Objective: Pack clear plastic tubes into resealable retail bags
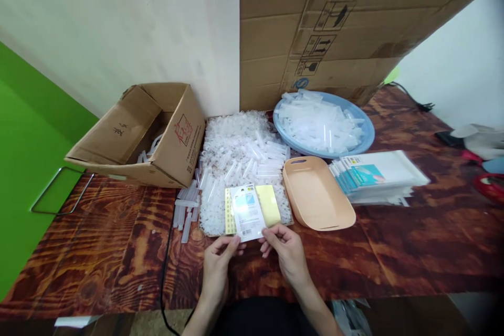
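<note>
A printed white card [248,215] with a blue picture and a barcode is tilted up in front of me. My left hand [219,260] pinches its lower left corner between thumb and fingers. At the lower right corner my right hand [287,252] grips it with the thumb on top. Behind the card lie yellow sticker sheets [269,203], partly hidden by it. They rest on a shallow tray heaped with small clear plastic pieces [220,210]. Clear plastic tubes [252,152] are strewn over the heap's far part, and several have spilled to its left.
An open cardboard box [173,152] stands at the left. Right of the heap are an orange plastic basket [318,199] and a stack of clear bags with printed cards [374,173]. A blue basin [368,134] of clear tubes sits behind, before a large carton [271,37].
</note>
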Motion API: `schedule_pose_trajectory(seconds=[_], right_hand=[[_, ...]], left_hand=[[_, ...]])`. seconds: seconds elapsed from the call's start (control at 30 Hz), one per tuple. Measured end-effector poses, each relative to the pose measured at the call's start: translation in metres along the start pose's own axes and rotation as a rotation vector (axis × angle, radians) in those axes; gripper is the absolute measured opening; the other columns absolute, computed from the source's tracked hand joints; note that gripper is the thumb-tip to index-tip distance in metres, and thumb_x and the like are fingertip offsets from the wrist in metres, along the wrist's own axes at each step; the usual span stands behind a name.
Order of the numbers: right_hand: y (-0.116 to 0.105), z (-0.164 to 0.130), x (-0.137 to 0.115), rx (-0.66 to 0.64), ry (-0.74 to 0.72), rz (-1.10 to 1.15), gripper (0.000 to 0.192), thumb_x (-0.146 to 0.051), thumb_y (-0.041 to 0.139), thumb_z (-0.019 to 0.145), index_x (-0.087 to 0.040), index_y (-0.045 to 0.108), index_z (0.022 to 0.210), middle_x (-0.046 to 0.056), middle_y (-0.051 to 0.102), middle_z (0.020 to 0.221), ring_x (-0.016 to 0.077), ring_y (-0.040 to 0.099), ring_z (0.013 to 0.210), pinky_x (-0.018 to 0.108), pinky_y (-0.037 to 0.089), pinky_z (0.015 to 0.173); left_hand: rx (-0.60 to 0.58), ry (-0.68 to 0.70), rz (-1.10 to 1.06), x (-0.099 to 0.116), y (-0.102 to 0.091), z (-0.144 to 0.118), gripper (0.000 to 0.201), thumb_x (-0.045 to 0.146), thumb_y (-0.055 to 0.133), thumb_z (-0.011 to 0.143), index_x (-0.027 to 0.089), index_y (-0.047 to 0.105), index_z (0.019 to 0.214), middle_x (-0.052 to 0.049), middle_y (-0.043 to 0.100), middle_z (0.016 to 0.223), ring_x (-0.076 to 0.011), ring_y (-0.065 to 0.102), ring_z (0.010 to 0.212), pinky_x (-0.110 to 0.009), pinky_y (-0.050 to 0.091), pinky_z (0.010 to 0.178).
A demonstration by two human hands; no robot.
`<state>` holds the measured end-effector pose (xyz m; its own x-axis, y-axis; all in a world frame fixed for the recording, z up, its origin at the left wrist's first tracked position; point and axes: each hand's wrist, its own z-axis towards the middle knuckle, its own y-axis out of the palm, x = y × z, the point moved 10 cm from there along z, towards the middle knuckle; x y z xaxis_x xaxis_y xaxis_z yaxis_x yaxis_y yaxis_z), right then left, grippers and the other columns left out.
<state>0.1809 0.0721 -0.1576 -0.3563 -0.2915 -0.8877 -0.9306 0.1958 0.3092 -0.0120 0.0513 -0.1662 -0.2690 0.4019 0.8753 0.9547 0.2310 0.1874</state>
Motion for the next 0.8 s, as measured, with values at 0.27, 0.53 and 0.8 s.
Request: schedule_pose_trajectory(seconds=[0.27,0.53,0.8], right_hand=[[-0.004,-0.005,0.000,0.074,0.027,-0.048,0.041,-0.051,0.080,0.077,-0.015,0.065,0.066,0.005,0.070,0.060,0.0135,0.062,0.045,0.022,0.052,0.044],[-0.007,-0.009,-0.004,0.133,0.016,-0.187,0.043,-0.054,0.078,0.078,-0.016,0.063,0.065,0.002,0.065,0.054,0.0137,0.059,0.042,0.022,0.051,0.041],[-0.008,-0.008,-0.002,0.147,0.003,-0.239,0.042,-0.054,0.076,0.081,-0.017,0.061,0.066,0.001,0.063,0.055,0.0129,0.057,0.042,0.022,0.049,0.040]], left_hand=[[0.077,-0.024,0.020,-0.005,-0.003,-0.007,0.030,0.042,0.084,0.073,0.014,0.080,0.082,-0.008,0.078,0.080,-0.0219,0.072,0.076,-0.026,0.057,0.068],[0.162,-0.012,0.125,-0.005,-0.006,-0.011,0.032,0.045,0.081,0.075,0.013,0.078,0.076,-0.007,0.076,0.068,-0.0214,0.071,0.065,-0.025,0.055,0.058],[0.155,-0.007,0.109,-0.013,-0.006,-0.011,0.032,0.045,0.079,0.077,0.014,0.074,0.071,-0.006,0.075,0.066,-0.0191,0.070,0.059,-0.024,0.055,0.056]])
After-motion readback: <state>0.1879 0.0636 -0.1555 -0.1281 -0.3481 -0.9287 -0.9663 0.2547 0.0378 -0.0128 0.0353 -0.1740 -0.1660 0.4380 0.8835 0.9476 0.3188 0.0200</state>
